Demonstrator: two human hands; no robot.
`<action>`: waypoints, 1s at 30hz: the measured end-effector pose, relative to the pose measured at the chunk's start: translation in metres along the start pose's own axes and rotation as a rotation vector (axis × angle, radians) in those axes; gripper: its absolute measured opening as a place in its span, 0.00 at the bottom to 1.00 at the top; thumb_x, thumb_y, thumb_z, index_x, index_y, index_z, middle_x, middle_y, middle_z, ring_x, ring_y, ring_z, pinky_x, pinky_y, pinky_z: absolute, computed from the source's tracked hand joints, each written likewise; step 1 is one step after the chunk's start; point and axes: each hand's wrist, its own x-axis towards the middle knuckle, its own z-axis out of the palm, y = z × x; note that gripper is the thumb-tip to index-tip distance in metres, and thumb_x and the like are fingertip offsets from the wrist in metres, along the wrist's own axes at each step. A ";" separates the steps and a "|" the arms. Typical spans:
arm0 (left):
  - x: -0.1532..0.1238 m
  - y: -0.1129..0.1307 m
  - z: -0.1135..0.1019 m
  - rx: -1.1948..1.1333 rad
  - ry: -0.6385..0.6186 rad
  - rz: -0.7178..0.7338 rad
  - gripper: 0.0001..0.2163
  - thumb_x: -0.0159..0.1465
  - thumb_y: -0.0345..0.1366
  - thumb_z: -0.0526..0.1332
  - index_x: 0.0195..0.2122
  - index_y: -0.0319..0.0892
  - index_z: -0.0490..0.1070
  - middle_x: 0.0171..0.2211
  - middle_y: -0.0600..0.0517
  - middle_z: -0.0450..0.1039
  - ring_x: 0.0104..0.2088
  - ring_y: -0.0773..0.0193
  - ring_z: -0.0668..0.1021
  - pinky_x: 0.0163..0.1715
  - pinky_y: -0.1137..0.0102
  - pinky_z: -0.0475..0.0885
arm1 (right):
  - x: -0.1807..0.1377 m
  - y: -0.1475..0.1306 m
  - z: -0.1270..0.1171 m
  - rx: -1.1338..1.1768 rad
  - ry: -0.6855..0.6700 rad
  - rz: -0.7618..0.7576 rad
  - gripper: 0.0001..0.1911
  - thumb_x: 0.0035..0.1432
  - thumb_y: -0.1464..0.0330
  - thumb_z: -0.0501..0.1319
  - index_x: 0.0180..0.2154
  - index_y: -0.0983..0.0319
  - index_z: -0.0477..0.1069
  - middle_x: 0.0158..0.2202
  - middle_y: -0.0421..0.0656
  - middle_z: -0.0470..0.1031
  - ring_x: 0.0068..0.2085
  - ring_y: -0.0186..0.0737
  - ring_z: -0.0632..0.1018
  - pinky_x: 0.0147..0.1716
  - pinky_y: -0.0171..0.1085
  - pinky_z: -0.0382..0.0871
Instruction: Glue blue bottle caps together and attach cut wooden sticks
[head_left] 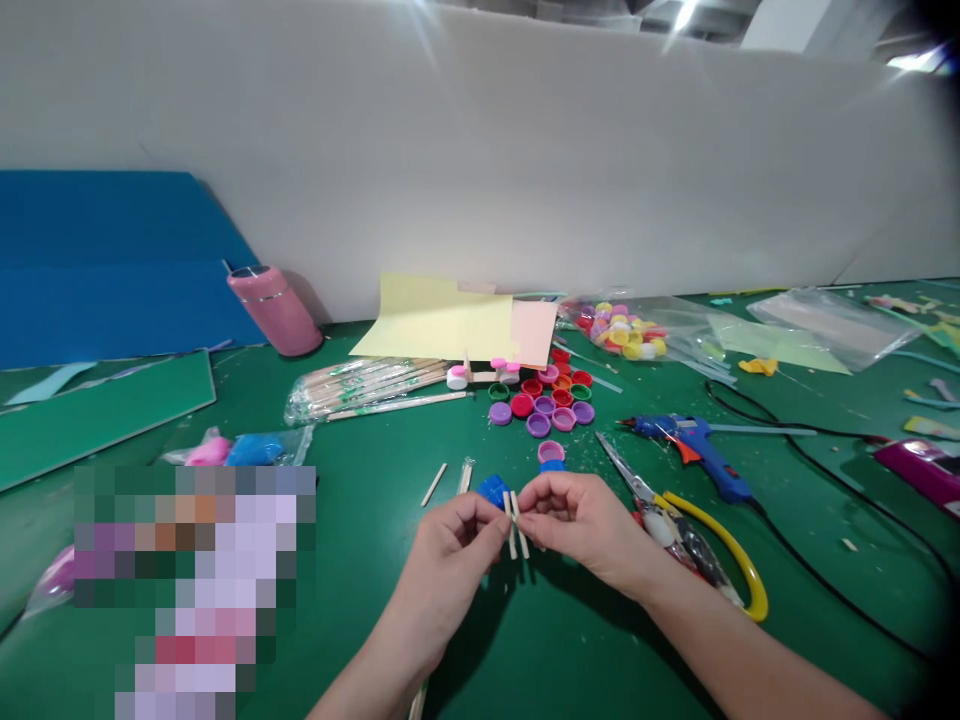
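Observation:
Between fingertips and thumb, my left hand [466,540] pinches a short wooden stick [511,545]. My right hand [574,515] is closed in a pinch on a second short wooden stick [523,543]. The two pieces stand side by side, close together just above the table; whether they touch I cannot tell. Right behind the fingers lies a blue lump [493,489], perhaps clay, partly covered by my left hand. A pink bottle cap [551,453] rests by a blue piece [553,466] beyond my right hand. Another short stick [433,484] lies to the left.
To the right are scissors [636,472] with yellow handles and a corded blue glue gun [694,445]. Farther back sit loose bottle caps [544,405], bagged wooden sticks [367,388], yellow paper [435,320] and a pink flask [275,312]. Bagged clay [255,449] lies left.

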 end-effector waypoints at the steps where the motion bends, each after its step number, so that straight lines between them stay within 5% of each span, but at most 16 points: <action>1: 0.000 0.000 0.000 -0.003 0.000 0.000 0.09 0.53 0.35 0.59 0.18 0.39 0.67 0.15 0.58 0.59 0.18 0.71 0.60 0.19 0.75 0.53 | 0.000 0.000 0.000 0.001 -0.001 0.000 0.07 0.47 0.68 0.63 0.29 0.64 0.68 0.23 0.36 0.67 0.24 0.28 0.68 0.25 0.29 0.63; 30: -0.001 0.002 0.001 -0.012 0.004 -0.018 0.10 0.52 0.38 0.60 0.17 0.39 0.66 0.13 0.58 0.58 0.17 0.72 0.59 0.18 0.75 0.52 | 0.001 -0.002 0.000 -0.030 -0.004 -0.020 0.08 0.47 0.66 0.63 0.28 0.65 0.69 0.23 0.37 0.67 0.24 0.29 0.68 0.24 0.30 0.63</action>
